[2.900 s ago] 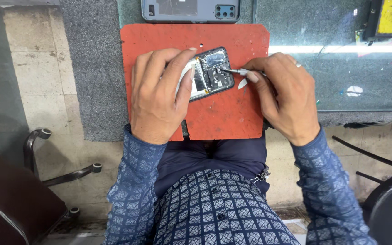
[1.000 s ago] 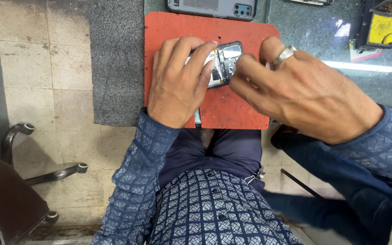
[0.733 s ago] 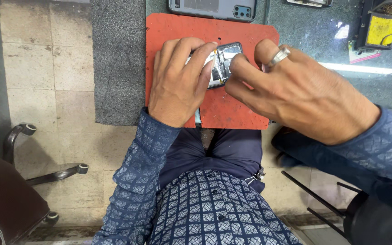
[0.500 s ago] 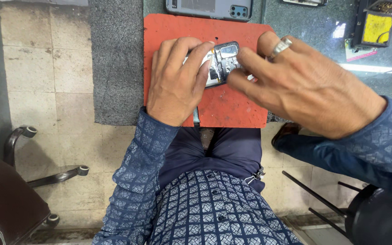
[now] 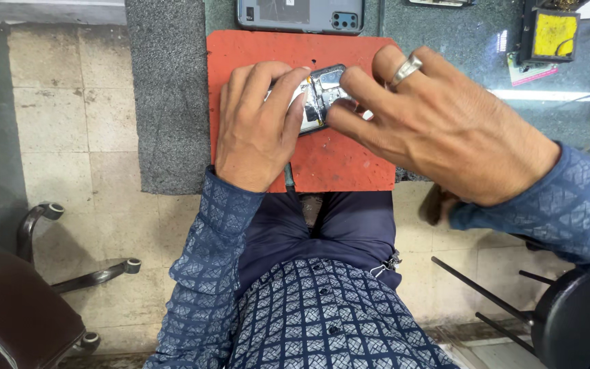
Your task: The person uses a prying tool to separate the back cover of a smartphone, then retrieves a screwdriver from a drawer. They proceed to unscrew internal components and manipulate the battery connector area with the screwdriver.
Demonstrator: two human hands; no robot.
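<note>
Phone: opened phone (image 5: 324, 92), back cover off, dark frame with silvery and black inner parts showing, a thin yellow strip near the middle; lies tilted on the red mat, mostly hidden under fingers.
Mat: red mat (image 5: 339, 154), rectangular, speckled with small dark marks, near edge of the counter.
Counter: dark green counter (image 5: 445, 34), a strip of grey carpet-like cover (image 5: 169, 102) on its left side.
Second phone: grey phone (image 5: 300, 14) lying flat just beyond the mat, camera block at its right end.
Box: small black box with yellow pad (image 5: 550, 34) at far right of counter.
Floor: pale tiled floor (image 5: 56, 109), chair base with castors (image 5: 76, 273) at lower left, black stool (image 5: 575, 321) at lower right.
Left hand: left hand (image 5: 257, 130) curled over the phone's left part, fingers bent and pressing it to the mat.
Right hand: right hand (image 5: 445, 126) spread low over the phone's right end, fingertips pinched on its edge, silver ring (image 5: 406, 70) on one finger; any tool between fingertips not discernible.
</note>
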